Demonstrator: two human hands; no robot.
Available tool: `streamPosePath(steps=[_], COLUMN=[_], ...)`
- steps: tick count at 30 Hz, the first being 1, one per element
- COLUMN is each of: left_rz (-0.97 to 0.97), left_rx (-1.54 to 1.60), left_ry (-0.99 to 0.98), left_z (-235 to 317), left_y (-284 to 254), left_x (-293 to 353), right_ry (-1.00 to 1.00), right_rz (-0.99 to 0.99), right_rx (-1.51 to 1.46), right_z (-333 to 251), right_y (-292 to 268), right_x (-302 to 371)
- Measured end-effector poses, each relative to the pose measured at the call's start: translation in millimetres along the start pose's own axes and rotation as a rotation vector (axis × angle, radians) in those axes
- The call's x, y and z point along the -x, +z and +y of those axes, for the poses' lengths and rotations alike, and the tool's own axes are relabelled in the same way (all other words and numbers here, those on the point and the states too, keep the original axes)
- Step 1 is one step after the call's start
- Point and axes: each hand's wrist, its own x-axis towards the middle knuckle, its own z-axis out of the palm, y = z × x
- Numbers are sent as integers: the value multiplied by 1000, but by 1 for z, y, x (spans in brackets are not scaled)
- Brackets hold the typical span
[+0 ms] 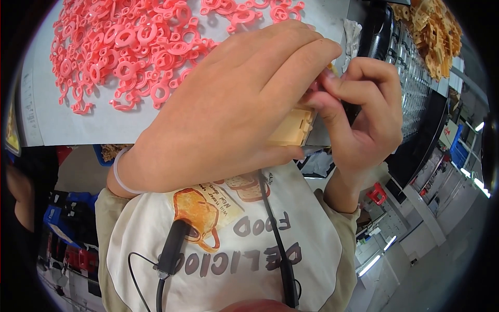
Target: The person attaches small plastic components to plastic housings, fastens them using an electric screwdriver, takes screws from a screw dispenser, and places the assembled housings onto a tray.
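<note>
A pale yellow plastic piece (292,128) with a raised edge sits under my left hand (234,96), gripped between its thumb and fingers; most of the piece is hidden by the back of the hand. My right hand (366,112) is closed in a pinch against the left fingertips, at the far edge of that piece. A sliver of something pink shows between the fingertips, too covered to name. Beyond my left hand, a large heap of pink plastic ring pieces (125,39) with small loops lies on the white table (57,125).
More pink rings (244,16) lie scattered at the table's far side. To the right stand clear plastic trays (416,62) beside a black object (375,28). A heap of yellow-tan plastic parts (434,31) fills the far right corner. Blue bins (60,221) are at lower left.
</note>
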Motion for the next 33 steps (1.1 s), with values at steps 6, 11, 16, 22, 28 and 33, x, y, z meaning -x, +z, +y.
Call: streamPosePath(steps=[6,11,16,22,28,33], left_rz=[12,9,85,180,163,132], left_rx=[-19,29,-95,-197,-190,-227], left_ry=[26,79,103,124,135,114], left_z=[1,-7,7,7,5,10], left_y=[-1,-2,-2,9,7,5], left_x=[0,3,-3,-8,-12,-12], right_ry=[103,115,293,595,513,188], right_rz=[-21,22,208,48,445,475], right_rx=[-64,-151,61,417,-282,-650], right_z=[1,8,17,34,22,16], right_y=[2,4,-22,-6,-28,-95], right_x=[4,3,2,1,8,-26])
